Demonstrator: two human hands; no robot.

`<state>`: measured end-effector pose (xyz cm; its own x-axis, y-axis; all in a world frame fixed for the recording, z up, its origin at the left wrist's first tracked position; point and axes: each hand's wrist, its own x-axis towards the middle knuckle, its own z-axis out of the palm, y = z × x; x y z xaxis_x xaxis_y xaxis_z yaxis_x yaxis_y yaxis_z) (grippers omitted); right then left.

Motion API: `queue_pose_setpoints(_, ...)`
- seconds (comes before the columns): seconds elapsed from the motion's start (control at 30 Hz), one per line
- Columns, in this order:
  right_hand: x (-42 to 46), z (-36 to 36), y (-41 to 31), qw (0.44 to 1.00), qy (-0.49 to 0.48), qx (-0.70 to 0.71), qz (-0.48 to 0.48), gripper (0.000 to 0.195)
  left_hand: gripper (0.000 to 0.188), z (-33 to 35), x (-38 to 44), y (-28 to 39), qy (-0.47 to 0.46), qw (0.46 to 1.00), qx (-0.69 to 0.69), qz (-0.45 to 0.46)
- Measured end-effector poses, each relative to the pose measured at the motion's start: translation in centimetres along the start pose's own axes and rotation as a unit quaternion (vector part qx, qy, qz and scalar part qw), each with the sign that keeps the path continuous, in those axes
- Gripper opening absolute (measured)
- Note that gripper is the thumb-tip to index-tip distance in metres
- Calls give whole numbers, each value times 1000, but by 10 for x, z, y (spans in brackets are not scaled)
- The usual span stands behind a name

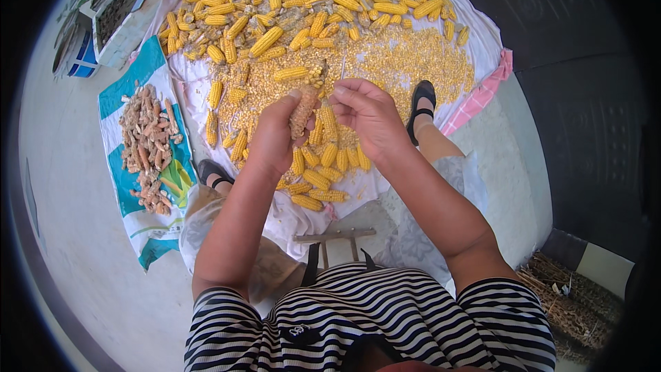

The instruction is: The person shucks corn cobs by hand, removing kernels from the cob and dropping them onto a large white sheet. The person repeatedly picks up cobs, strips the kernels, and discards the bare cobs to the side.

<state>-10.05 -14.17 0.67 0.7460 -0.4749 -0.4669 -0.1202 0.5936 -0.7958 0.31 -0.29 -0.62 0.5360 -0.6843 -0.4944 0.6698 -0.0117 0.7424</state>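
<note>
My left hand (281, 126) grips a corn cob (303, 112) that looks stripped of kernels along its visible side. A few yellow kernels show just past its far end; I cannot tell whether they belong to this cob. Close by on the right is my right hand (369, 116), thumb and fingers drawn together. Whether anything small sits between those fingertips is not clear. Beneath both hands, loose corn kernels (413, 59) cover part of a pale cloth (302, 222). Several yellow ears of corn (316, 180) lie on the cloth's near side.
A large heap of ears (289, 0) fills the far side. Bare cobs (147, 139) are piled on a teal-and-white sack (116, 144) at the left. Beyond it stand a bucket (82, 57) and a white planter box (126, 36). Dry stalks (568, 305) lie at the lower right.
</note>
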Motion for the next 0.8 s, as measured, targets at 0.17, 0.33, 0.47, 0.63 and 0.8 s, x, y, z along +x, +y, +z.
queue_pose_setpoints(0.17,1,3,2,1000,-7,-3,-13,15,33,2,-3,-4,7,996,69,51)
queue_pose_setpoints(0.33,-1,7,2,1000,-3,-5,-25,15,29,3,-7,-3,6,991,122,60)
queue_pose_setpoints(0.47,0,8,3,999,0,-2,-32,16,27,2,-8,-3,-9,989,128,77)
queue_pose_setpoints(0.63,0,7,2,999,9,-7,-38,13,24,6,-11,-2,-4,983,158,90)
queue_pose_setpoints(0.8,2,4,1,999,-3,-3,-40,6,25,7,-10,-4,-18,984,153,87)
